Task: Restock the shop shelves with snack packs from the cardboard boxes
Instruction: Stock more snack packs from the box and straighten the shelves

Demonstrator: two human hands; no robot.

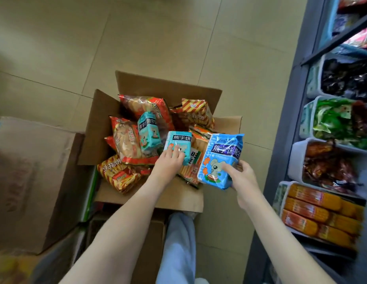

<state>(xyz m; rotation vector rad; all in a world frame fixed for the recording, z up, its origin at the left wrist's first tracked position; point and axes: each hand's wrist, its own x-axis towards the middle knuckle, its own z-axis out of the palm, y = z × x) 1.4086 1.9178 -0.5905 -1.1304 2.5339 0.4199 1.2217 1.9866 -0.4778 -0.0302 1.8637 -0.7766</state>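
Two packs in play. At right, shelf (pixel 281 152); open cardboard box (pixel 158 87) centre. Picking step: right hand (pixel 246 179) pinches blue biscuit pack (pixel 219 158) above box; left hand (pixel 170 162), fingers spread on teal pack (pixel 179 140) inside, grip perhaps incomplete. Next: close, lift, shelve.

The one view comes from the person's head and faces steeply down and forward over both forearms onto the tiled floor (pixel 55 58), its wide lens bowing the edges. The open cardboard box (pixel 102 124) fills the centre, close enough that lettering on the blue snack pack (pixel 219 158) reads clearly, while the shop shelves (pixel 295 95) run obliquely down the right edge.
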